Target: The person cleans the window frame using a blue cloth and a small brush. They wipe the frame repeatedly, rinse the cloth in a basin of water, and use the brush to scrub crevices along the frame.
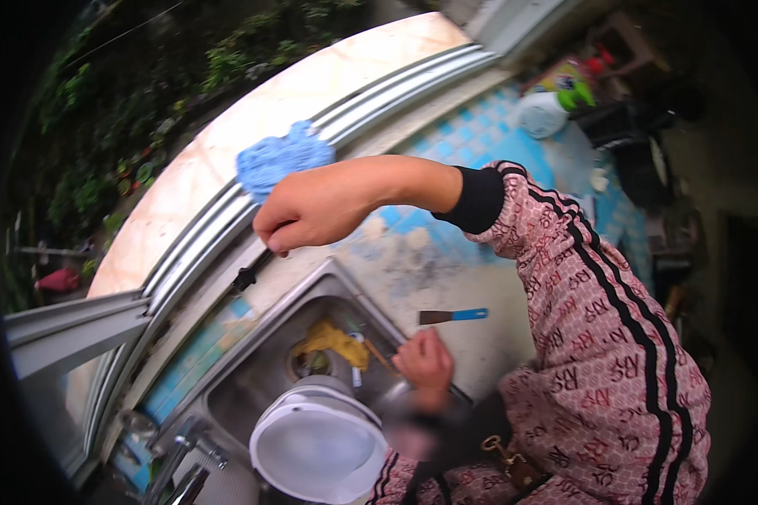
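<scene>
My right hand [319,211] reaches over the window-side ledge, its fingers closed on a thin black tool [246,278] whose kind is unclear. Just beyond the wrist, a blue cloth [284,158] lies across the window track. My left hand [424,360] is curled at the rim of the steel sink [360,293]; whether it grips anything is hidden. Near its fingers, a scraper with a blue handle [470,314] lies on the counter. A yellow cloth [335,341] and a thin brown stick [382,358] are in the sink, beside a white bucket [316,442].
A metal faucet [186,442] stands at lower left. The open window sash [76,322] juts in at the left. Bottles, one with a green cap [543,113], and dark items stand at the counter's far right end. Grey debris [417,252] is spread on the counter.
</scene>
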Motion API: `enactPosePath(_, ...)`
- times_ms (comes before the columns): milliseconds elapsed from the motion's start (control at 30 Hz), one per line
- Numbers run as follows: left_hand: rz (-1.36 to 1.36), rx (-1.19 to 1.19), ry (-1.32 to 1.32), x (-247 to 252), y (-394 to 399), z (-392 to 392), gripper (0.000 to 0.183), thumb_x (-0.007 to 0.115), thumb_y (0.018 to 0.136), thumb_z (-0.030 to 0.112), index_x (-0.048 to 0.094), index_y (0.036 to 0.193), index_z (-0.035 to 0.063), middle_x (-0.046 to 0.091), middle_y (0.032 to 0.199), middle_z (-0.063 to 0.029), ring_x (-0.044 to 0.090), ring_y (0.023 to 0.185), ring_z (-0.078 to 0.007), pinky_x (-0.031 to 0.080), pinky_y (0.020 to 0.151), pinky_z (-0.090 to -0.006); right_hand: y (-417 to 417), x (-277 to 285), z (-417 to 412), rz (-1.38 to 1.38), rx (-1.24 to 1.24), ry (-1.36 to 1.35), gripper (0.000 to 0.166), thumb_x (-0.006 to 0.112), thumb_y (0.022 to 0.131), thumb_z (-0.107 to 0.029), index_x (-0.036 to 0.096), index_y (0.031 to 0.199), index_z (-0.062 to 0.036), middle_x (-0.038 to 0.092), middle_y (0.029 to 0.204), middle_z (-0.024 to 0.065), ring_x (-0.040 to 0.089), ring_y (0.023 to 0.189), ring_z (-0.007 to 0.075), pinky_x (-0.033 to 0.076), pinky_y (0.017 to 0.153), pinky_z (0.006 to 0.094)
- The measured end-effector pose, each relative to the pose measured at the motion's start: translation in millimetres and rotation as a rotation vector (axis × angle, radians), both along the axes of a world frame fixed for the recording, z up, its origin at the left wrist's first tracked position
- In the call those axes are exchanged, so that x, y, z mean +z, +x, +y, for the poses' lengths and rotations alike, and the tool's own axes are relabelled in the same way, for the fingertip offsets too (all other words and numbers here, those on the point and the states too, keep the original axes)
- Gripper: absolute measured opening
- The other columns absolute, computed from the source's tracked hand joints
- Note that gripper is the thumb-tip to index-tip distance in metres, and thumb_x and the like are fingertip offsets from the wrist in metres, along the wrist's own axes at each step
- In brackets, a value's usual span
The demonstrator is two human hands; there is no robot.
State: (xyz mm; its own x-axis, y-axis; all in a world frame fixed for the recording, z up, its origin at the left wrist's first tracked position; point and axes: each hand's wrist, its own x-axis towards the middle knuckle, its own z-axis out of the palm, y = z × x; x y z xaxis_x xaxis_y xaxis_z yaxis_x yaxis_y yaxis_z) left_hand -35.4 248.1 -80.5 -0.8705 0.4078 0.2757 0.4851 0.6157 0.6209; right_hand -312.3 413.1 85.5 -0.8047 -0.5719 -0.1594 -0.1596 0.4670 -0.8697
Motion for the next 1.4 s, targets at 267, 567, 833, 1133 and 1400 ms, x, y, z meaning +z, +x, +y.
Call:
enactPosePath(267,-0.023,-0.065,-0.007,6.9,2.9,8.7,0.017,0.064,0.085,0.011,0.066,0.102,0.0106,0.058,0.094,-0.0056,0.054,0.086,-0.028,0.037,0.074,-0.0415,257.1,-57.3,64.1,-0.181,-0.693,0.102,0.019,0.051,0.095,-0.021,0.055,0.102,-0.0037,0.061,0.074,0.0171,0.06,0.071,0.0357,0.046,0.064,0.0427)
enactPosePath(567,-0.101,-0.146,-0.141,46.8,2.1,14.8,0.015,0.055,0.094,0.011,0.061,0.103,0.0005,0.06,0.1,-0.0158,0.057,0.091,-0.0333,0.046,0.081,-0.0423,356.2,-67.3,27.2,-0.143,-0.874,0.377,0.013,0.054,0.09,-0.013,0.048,0.092,-0.0015,0.059,0.082,0.0198,0.06,0.08,0.0406,0.044,0.064,0.0504)
enactPosePath(833,-0.153,-0.15,-0.231,71.3,-0.7,20.5,0.017,0.053,0.095,0.011,0.06,0.105,-0.0003,0.061,0.101,-0.0176,0.058,0.095,-0.0331,0.046,0.086,-0.0415,403.0,-67.1,74.0,0.364,-1.174,0.277,0.016,0.061,0.085,-0.009,0.059,0.099,-0.0028,0.055,0.096,0.0144,0.057,0.092,0.0332,0.048,0.076,0.0413)
enactPosePath(1133,-0.022,-0.13,-0.078,27.6,2.9,19.9,0.013,0.055,0.093,0.01,0.061,0.101,0.002,0.059,0.096,-0.0146,0.055,0.089,-0.0336,0.042,0.079,-0.0432,487.0,-97.3,236.9,0.201,-1.811,0.641,0.013,0.06,0.086,-0.006,0.062,0.098,-0.0034,0.056,0.095,0.014,0.058,0.081,0.0308,0.048,0.069,0.0384)
enactPosePath(1400,-0.011,-0.122,-0.041,19.6,3.4,15.0,0.011,0.057,0.092,0.006,0.06,0.101,0.0005,0.056,0.095,-0.0151,0.052,0.09,-0.0335,0.04,0.079,-0.0429,448.7,-78.2,262.4,-0.174,-1.569,1.124,0.021,0.061,0.084,-0.013,0.065,0.104,-0.0049,0.063,0.1,0.0154,0.062,0.089,0.0348,0.051,0.075,0.0421)
